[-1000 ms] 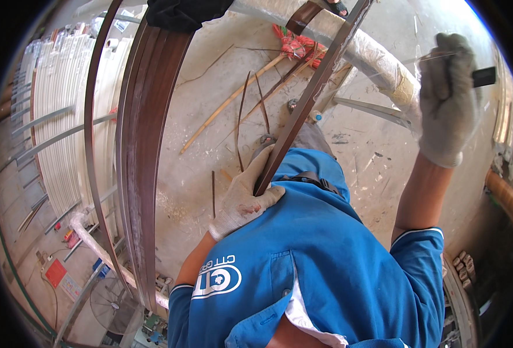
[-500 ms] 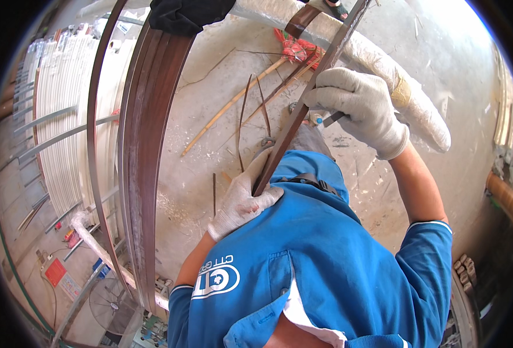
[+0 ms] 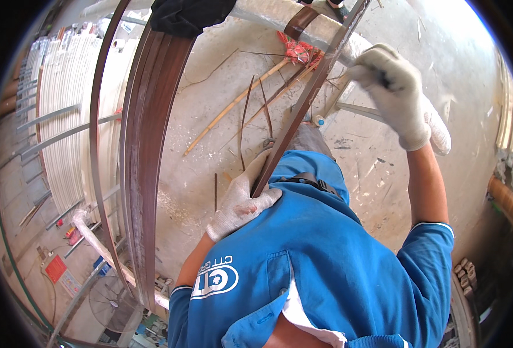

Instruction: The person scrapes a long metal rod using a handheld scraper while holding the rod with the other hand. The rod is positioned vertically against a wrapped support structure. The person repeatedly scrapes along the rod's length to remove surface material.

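A long dark brown bar [image 3: 303, 110] slants from my waist up toward the top of the view. Near its lower end my left hand [image 3: 239, 203], in a white work glove, is wrapped round it against my blue shirt. My right hand [image 3: 393, 95], gloved the same way, is raised to the right of the bar and apart from it. Its fingers look curled but are smeared by motion. A small dark patch shows at the fingers; what it is I cannot make out.
Long brown profiles [image 3: 152, 133] stand at left with black cloth [image 3: 190, 14] over them. Behind lie stacked white strips [image 3: 65, 122] on a metal rack. On the floor are a wooden stick [image 3: 233, 110] tied with red material and dark offcuts. A plastic-wrapped bundle [image 3: 268, 14] crosses the far side.
My right hand has left the bar and swung up and to the right. The dark flat piece seen under it before no longer shows clearly. My left hand keeps its hold.
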`<action>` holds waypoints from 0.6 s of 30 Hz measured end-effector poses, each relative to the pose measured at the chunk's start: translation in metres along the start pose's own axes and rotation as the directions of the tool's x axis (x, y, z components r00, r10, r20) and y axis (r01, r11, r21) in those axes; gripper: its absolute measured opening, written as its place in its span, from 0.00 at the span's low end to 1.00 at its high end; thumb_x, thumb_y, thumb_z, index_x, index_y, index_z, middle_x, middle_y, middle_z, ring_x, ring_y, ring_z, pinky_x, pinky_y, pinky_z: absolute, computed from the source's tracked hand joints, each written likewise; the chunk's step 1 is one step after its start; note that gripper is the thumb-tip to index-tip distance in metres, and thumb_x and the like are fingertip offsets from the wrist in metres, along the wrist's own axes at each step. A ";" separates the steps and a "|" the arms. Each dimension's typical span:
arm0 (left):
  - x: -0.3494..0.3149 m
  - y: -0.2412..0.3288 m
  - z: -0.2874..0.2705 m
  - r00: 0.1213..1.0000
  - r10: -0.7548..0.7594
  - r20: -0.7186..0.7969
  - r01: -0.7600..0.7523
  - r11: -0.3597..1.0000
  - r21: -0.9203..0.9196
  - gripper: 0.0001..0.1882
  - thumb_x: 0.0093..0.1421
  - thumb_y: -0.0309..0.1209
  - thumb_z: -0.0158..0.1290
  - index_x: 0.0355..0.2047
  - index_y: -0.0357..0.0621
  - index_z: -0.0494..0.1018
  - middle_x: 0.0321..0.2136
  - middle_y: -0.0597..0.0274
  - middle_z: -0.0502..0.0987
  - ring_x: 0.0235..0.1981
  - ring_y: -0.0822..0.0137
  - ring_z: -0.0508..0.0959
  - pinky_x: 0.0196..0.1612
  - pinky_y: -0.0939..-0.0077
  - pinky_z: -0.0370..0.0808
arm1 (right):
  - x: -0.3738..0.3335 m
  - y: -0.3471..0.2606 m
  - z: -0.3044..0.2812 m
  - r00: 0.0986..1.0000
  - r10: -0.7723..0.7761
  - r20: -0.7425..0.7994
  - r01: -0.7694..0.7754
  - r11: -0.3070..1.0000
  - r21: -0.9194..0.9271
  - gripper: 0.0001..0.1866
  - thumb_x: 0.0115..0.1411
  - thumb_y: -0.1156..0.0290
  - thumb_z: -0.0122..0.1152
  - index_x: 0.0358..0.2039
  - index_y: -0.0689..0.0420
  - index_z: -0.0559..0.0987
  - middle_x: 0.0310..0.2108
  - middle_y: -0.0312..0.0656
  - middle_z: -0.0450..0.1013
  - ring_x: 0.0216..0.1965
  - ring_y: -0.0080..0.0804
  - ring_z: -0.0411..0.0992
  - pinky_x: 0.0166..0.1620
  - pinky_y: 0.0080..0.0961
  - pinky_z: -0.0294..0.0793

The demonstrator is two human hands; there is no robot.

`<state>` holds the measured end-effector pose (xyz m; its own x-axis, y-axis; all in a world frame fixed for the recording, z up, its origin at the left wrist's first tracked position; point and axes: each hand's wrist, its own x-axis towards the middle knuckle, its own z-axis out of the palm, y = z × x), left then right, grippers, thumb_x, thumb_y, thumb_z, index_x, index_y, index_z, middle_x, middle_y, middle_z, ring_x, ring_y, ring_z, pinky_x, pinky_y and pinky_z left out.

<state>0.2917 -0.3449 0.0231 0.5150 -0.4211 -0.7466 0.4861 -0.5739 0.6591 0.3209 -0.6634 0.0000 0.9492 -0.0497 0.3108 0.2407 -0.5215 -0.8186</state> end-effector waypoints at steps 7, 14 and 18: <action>-0.001 -0.003 0.000 1.000 0.000 -0.016 0.000 1.000 0.002 0.40 0.58 0.32 0.64 0.69 0.41 0.62 0.39 0.60 0.78 0.35 0.72 0.73 0.44 0.78 0.73 | -0.015 -0.020 0.016 0.971 0.205 0.124 -0.192 0.975 -0.110 0.12 0.59 0.68 0.69 0.40 0.59 0.80 0.31 0.43 0.76 0.33 0.34 0.77 0.38 0.29 0.76; 0.000 -0.006 0.001 1.000 -0.026 -0.011 0.026 0.999 -0.045 0.41 0.57 0.32 0.64 0.70 0.41 0.61 0.34 0.63 0.75 0.33 0.73 0.72 0.41 0.77 0.73 | -0.048 -0.038 0.039 0.965 0.194 0.175 -0.202 0.979 0.028 0.10 0.66 0.68 0.60 0.43 0.61 0.77 0.33 0.50 0.76 0.34 0.47 0.77 0.39 0.33 0.75; -0.003 0.000 0.006 0.996 -0.053 -0.073 0.050 0.998 -0.047 0.42 0.56 0.32 0.64 0.70 0.41 0.61 0.35 0.63 0.75 0.33 0.72 0.72 0.41 0.78 0.73 | -0.054 -0.040 0.052 0.972 0.187 0.140 -0.188 0.982 -0.004 0.08 0.62 0.73 0.63 0.40 0.62 0.78 0.32 0.50 0.76 0.30 0.46 0.77 0.36 0.34 0.76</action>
<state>0.2863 -0.3475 0.0245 0.5384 -0.3380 -0.7720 0.5440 -0.5602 0.6247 0.2704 -0.5960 -0.0094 0.9963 -0.0269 0.0817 0.0569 -0.5065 -0.8603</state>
